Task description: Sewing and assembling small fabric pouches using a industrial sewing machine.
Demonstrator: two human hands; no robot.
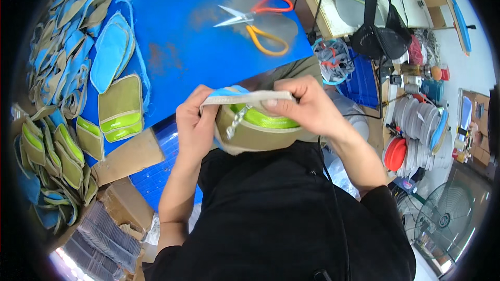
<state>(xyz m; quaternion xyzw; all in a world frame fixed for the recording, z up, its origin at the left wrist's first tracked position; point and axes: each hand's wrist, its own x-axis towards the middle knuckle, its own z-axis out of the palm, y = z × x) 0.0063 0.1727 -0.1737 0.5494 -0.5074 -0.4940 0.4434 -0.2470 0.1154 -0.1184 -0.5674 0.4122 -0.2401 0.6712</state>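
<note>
Pinching a khaki pouch (255, 130) at my chest, my left hand (194, 125) and right hand (304, 106) fold its blue-lined rim outward; it looks partly turned. Scissors (258, 21) lie on the blue table (177, 31); many pouches (62, 140) wait at left.

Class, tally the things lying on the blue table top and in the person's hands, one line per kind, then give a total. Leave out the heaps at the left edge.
Scissors: 1
Blue oval fabric pieces: 2, stacked
Finished khaki and green pouches on the table: 1
Pouches held in both hands, left hand and right hand: 1
Total: 5
</note>
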